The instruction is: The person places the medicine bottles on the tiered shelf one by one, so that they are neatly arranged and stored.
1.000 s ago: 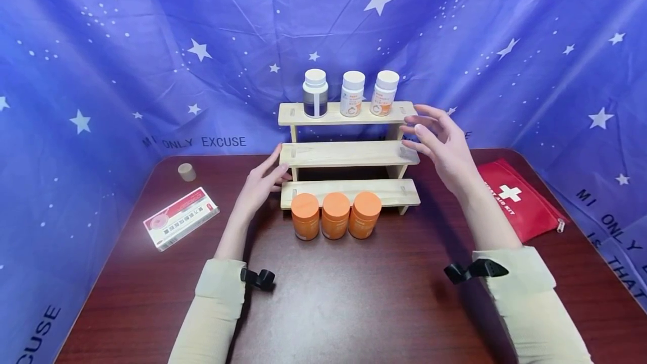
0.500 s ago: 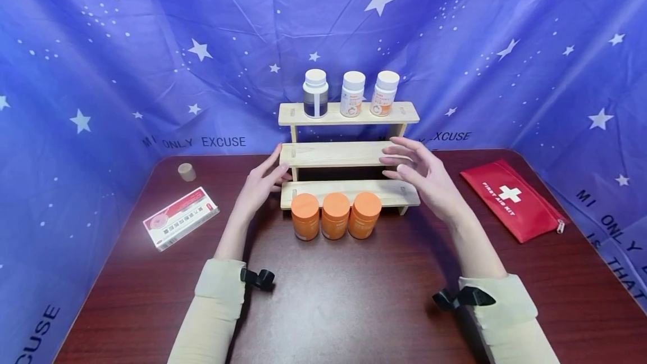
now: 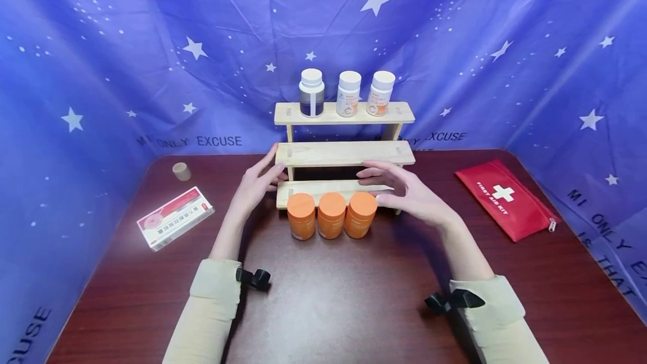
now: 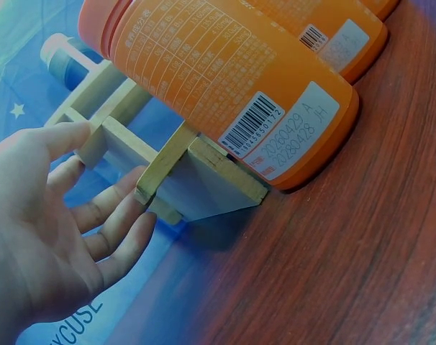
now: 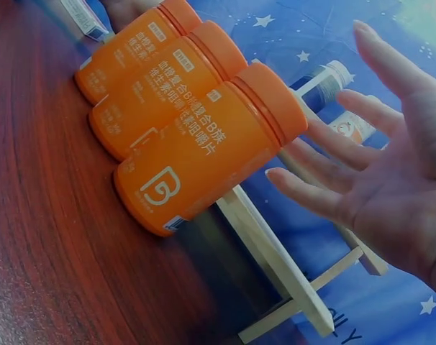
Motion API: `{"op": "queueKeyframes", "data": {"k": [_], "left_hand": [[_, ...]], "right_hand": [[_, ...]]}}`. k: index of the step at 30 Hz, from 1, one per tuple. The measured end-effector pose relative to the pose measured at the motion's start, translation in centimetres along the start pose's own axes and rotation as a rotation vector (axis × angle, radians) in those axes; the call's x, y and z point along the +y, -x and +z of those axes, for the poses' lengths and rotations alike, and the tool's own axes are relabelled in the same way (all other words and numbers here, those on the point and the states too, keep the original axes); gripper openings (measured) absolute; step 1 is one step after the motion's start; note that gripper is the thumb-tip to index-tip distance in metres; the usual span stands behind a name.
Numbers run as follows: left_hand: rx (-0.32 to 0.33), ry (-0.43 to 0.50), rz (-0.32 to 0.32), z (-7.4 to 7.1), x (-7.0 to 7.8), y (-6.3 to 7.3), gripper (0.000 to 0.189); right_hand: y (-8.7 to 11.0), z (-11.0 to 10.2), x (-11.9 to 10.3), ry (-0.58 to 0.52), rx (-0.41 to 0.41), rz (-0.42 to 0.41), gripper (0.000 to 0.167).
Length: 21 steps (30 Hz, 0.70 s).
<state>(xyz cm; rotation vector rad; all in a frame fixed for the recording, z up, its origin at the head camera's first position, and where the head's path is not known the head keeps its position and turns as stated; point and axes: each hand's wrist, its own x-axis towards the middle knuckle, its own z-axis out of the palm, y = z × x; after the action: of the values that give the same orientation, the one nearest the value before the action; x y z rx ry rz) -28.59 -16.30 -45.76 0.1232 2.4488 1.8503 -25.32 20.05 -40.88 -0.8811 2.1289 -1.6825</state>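
A three-step wooden rack [image 3: 349, 153] stands at the back of the table. Before its lowest step, three orange bottles [image 3: 331, 219] with orange lids form a row, printed labels showing in both wrist views. My left hand [image 3: 254, 184] is at the rack's left end, its relaxed fingers [image 4: 117, 248] right against the step edges. Beside the rightmost orange bottle [image 5: 203, 154], my right hand [image 3: 417, 194] spreads its fingers, thumb close to the lid and nothing between them. A dark-labelled white bottle [image 3: 311, 94] and two orange-and-white ones [image 3: 349, 94] stand upright on the top step.
A red first aid pouch [image 3: 505, 198] lies at the right. On the left are a red-and-white medicine box [image 3: 175, 218] and a small beige cylinder [image 3: 181, 172]. A blue star-printed curtain [image 3: 227, 83] rises behind the table [image 3: 313, 308].
My right hand has come down and leftward from beside the top step to the rightmost orange bottle. My left hand stays at the rack's left end; the view has shifted slightly.
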Motion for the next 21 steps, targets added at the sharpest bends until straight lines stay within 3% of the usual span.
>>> {"op": "queueKeyframes", "data": {"k": [11,21], "left_hand": [[0.0,-0.001,0.003,-0.1,0.1,0.1,0.062],[-0.004,-0.002,0.004,-0.1,0.2,0.0,0.062]], "right_hand": [[-0.3,0.2,0.7,0.103,-0.12,0.087,0.071],[-0.4,0.7,1.2,0.165,-0.146,0.134,0.073]]}}
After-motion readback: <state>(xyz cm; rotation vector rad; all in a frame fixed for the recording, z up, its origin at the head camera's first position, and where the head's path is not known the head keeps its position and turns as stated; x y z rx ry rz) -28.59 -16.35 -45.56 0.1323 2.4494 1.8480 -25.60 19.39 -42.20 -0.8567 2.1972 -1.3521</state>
